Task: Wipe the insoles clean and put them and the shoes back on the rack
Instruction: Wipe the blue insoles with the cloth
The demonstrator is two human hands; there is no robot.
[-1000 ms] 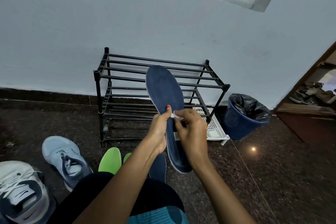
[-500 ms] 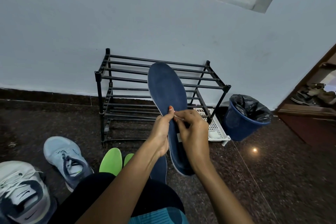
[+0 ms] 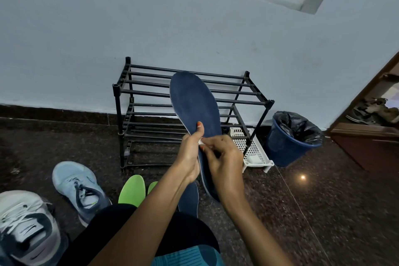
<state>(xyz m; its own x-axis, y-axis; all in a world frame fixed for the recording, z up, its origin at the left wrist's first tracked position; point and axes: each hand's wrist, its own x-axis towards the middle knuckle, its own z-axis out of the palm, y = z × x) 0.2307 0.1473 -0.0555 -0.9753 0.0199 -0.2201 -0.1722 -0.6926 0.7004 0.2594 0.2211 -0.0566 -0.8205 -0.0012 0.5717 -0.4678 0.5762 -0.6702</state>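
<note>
A dark blue insole [image 3: 194,101] stands upright in front of the black shoe rack [image 3: 151,93]. My left hand [image 3: 190,153] grips its lower part, thumb on the front face. My right hand [image 3: 224,162] pinches a small white wipe [image 3: 201,141] against the insole's middle. On the floor lie a light blue shoe [image 3: 77,188], a white and grey shoe [image 3: 28,229], two green insoles [image 3: 131,190] and another dark blue insole [image 3: 189,198], partly hidden by my left arm.
A white perforated tray [image 3: 252,153] sits by the rack's right leg. A blue bin with a black liner [image 3: 291,138] stands to the right. A brown door frame [image 3: 367,136] is at far right. My knee fills the lower middle.
The insole has shifted slightly left and up. My right hand has moved the wipe a little leftwards across the insole, close to my left thumb.
</note>
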